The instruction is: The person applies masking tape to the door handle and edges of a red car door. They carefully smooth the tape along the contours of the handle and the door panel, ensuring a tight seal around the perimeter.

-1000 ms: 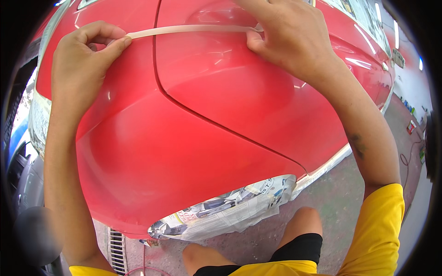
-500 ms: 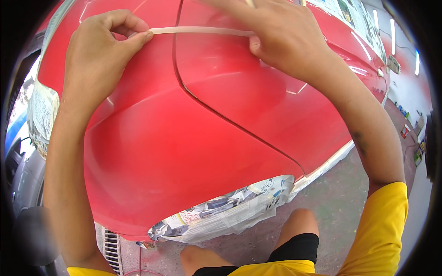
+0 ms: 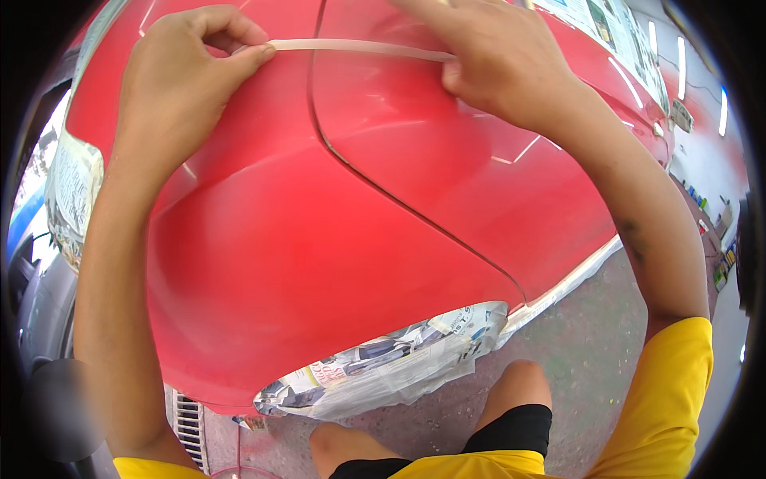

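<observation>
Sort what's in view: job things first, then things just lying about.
With the job:
Pale strip, between left hand and right hand
Red car body
Newspaper covering

Just about:
Grey car
Red cord or hose
Small items, far right

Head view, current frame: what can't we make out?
All in the head view:
- Strip's left end: hidden by the left hand.
- Strip's right end: hidden by the right hand.
- Right fingers: partly blurred, cut off by the top edge.
- Whatever is behind the newspaper: covered by it.
- Items at far right: too small.
- Dark round shape, lower left: too blurred.
</observation>
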Motion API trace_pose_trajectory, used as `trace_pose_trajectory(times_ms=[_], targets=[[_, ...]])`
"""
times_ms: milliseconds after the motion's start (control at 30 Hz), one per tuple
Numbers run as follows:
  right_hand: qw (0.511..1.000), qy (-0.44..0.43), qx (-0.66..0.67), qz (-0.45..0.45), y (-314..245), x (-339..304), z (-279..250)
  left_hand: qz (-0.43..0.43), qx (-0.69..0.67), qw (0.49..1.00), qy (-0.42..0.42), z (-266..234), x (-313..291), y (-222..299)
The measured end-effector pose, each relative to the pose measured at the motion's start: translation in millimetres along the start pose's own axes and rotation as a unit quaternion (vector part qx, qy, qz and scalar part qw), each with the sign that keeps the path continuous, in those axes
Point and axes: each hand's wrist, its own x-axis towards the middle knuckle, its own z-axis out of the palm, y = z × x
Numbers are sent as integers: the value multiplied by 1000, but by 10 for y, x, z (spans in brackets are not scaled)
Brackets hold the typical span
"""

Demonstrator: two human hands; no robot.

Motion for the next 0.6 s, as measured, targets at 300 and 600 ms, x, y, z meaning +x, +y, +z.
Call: trace_pose_trajectory(times_ms=[300,600], targets=[[966,-193,-126,120,-424,309,-279,-12,25,1000,-6,-55,-24,-4],[993,-98,-31,55,94,-268,-239,-27,24,999,-24,-65,-43,26]])
